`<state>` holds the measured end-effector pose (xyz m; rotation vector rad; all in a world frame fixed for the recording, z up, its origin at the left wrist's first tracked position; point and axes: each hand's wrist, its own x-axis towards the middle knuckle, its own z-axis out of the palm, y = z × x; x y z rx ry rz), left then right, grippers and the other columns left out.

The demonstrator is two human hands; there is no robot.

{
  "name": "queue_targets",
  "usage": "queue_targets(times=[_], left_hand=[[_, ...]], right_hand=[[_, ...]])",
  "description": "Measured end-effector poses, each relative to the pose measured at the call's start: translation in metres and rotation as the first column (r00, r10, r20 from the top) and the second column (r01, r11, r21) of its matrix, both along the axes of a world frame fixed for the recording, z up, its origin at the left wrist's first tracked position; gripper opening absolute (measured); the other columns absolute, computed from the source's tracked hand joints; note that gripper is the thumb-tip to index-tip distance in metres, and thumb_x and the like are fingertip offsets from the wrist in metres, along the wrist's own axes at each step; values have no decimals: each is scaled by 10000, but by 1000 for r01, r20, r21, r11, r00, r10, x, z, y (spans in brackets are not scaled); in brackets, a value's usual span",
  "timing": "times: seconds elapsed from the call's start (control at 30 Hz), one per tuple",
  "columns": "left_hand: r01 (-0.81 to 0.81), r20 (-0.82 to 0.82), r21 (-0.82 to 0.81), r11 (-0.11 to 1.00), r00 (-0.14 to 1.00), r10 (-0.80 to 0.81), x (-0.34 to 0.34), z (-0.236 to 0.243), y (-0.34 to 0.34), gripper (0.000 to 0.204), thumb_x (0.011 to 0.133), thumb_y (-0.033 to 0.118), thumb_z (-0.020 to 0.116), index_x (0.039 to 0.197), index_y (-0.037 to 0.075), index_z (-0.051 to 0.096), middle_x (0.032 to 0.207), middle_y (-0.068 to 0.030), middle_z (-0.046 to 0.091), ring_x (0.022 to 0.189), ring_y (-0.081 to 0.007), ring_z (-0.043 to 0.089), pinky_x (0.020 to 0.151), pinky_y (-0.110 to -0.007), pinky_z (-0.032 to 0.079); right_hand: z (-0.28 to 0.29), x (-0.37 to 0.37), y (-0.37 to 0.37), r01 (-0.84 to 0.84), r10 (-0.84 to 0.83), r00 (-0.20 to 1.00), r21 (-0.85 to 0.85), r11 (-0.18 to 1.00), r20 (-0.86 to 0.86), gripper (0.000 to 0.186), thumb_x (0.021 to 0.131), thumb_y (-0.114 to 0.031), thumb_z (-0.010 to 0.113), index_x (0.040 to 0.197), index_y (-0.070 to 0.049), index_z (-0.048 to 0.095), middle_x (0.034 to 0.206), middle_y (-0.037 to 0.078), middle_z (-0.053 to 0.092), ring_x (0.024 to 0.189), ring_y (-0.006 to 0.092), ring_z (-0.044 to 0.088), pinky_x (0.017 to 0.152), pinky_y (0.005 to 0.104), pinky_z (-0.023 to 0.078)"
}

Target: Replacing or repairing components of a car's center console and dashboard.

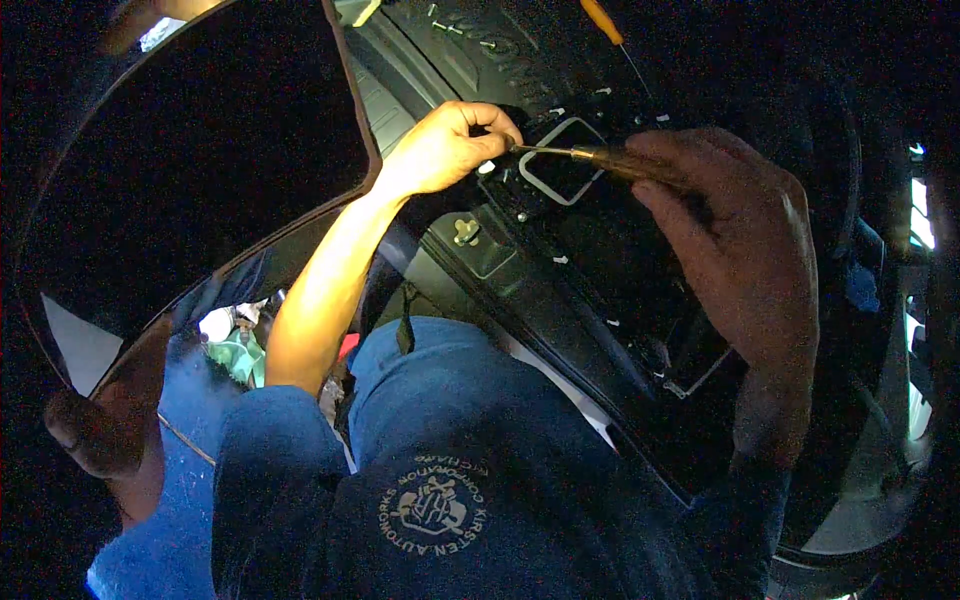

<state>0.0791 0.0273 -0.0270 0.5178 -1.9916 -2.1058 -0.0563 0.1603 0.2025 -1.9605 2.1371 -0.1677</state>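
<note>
My left hand (455, 150), brightly lit, pinches a small dark piece that I cannot make out, at the tip of a thin metal tool. The handle of that screwdriver-like tool (590, 153) is in my right hand (730, 230), fingers wrapped round it, in shadow. Both hands are over a dark panel with a pale rectangular frame (530, 170) around an opening. Several small white clips (560, 259) are scattered along the panel. A brass-coloured fitting (466, 230) sits on the metal below my left hand.
An orange-handled tool (605, 20) lies at the top. A large dark curved panel (200, 130) fills the upper left. At the lower left a hand (95, 430) and blue cloth show, another person or a reflection, I cannot tell which. A blue cloth (862, 285) is at the right.
</note>
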Motion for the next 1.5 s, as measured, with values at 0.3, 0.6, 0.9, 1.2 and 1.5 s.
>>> queue_targets(times=[0.3, 0.6, 0.9, 1.2, 1.5], left_hand=[[-47, -36, 2, 999, 998, 47, 1, 0, -1, 165, 817, 89, 542, 900, 10, 661, 813, -27, 642, 778, -100, 556, 735, -248, 443], [-125, 24, 154, 980, 992, 123, 5, 1, 8, 241, 807, 36, 534, 1012, 13, 659, 884, -40, 663, 853, -121, 582, 805, -255, 449], [-167, 0, 147, 975, 986, 169, 5, -11, 13, 211, 823, 17, 556, 1007, 5, 658, 865, -3, 646, 765, -60, 538, 691, -199, 417], [-164, 106, 118, 979, 983, 151, 8, -8, 12, 207, 860, 35, 549, 1029, 43, 667, 872, 10, 643, 780, -56, 549, 697, -207, 433], [-267, 133, 352, 897, 963, 234, 2, -18, 27, 248, 849, 41, 497, 1035, 29, 661, 920, -23, 649, 784, -98, 574, 720, -230, 450]], right_hand=[[-3, 5, -17, 204, -199, 979, 152, 967, -50, 207, 827, -132, 633, 1002, -23, 621, 933, 132, 647, 843, 296, 646, 750, 361, 497], [-7, -15, -13, 57, -59, 993, 27, 998, 99, 266, 821, -110, 585, 1072, -23, 569, 1005, 142, 541, 899, 301, 596, 779, 379, 493], [-20, -7, -5, 99, -87, 992, -123, 987, 97, 176, 846, -172, 575, 943, -26, 581, 907, 146, 568, 862, 316, 602, 727, 427, 494], [-16, 2, -5, 13, 13, 991, 184, 983, -136, 157, 828, -146, 571, 926, -25, 587, 900, 152, 571, 861, 308, 602, 738, 420, 510], [-50, -17, -3, -157, 153, 987, -120, 980, -45, 148, 826, -169, 528, 872, -59, 615, 742, 137, 617, 738, 351, 623, 648, 477, 521]])
